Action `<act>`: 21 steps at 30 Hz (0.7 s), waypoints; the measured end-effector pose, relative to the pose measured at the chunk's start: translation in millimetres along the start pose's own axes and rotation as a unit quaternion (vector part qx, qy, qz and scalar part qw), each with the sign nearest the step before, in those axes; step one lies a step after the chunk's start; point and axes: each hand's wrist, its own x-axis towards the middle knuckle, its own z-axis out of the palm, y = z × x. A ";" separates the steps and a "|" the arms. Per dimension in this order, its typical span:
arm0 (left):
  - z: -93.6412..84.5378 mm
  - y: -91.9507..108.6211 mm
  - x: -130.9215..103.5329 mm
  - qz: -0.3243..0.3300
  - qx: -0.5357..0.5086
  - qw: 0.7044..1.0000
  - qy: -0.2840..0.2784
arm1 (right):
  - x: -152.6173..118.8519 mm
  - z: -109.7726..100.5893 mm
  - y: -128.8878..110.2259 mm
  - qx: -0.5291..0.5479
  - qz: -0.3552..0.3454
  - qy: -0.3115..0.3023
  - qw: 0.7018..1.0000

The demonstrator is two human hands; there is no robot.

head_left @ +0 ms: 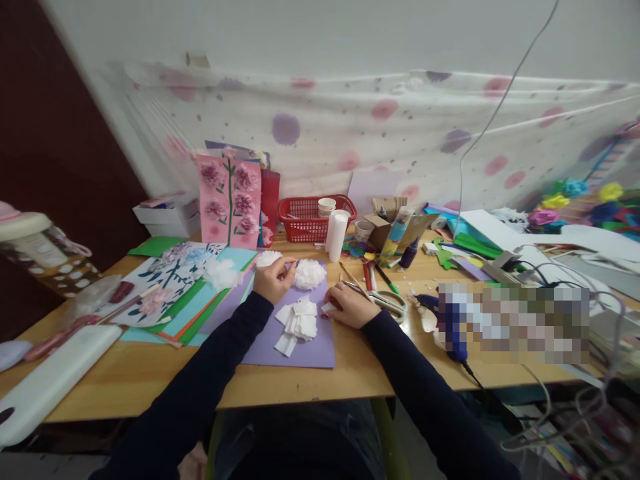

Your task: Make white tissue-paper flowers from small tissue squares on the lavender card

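Near the centre of the frame, the left hand (275, 281) is reaching to the left edge of a fluffy white flower (310, 275), thumb and forefinger standing close together; whether they are gripping anything, I cannot tell. Just right of centre, the right hand (353, 307) is resting by the edge of a purple sheet (313, 357), its fingertips narrowly holding a small white piece (327, 308). The flower is sitting on the upper part of that sheet, and a loose pile of white strips (300, 321) is lying below it. Scissors (394, 304) are lying beside the right hand, their handles pointing right. Behind the flower, a white roll (337, 237) is standing upright before a red basket (305, 231), while at centre left a pink floral picture (229, 200) is standing upright and at lower right a blue glue gun (453, 333) is lying on the table (360, 380)
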 end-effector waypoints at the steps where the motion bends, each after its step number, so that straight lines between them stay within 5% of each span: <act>1: -0.3 -0.7 0.2 -0.011 -0.008 1.000 0.002 | -0.1 0.4 0.5 0.015 0.000 0.004 1.000; 6: 0.1 2.7 -1.4 -0.061 -0.076 0.995 -0.007 | 2.7 2.7 0.2 0.128 0.022 0.083 0.988; 9: 4.9 12.4 -7.3 -0.071 -0.154 0.983 -0.068 | 5.5 4.2 -3.6 0.233 0.038 0.128 0.963; 15: 19.7 30.1 -21.6 -0.121 -0.303 0.923 -0.205 | 8.7 12.3 -9.4 0.412 0.066 0.148 0.897; 21: 23.2 31.3 -25.0 -0.184 -0.389 0.875 -0.219 | 11.8 19.1 -7.2 0.488 0.087 0.191 0.847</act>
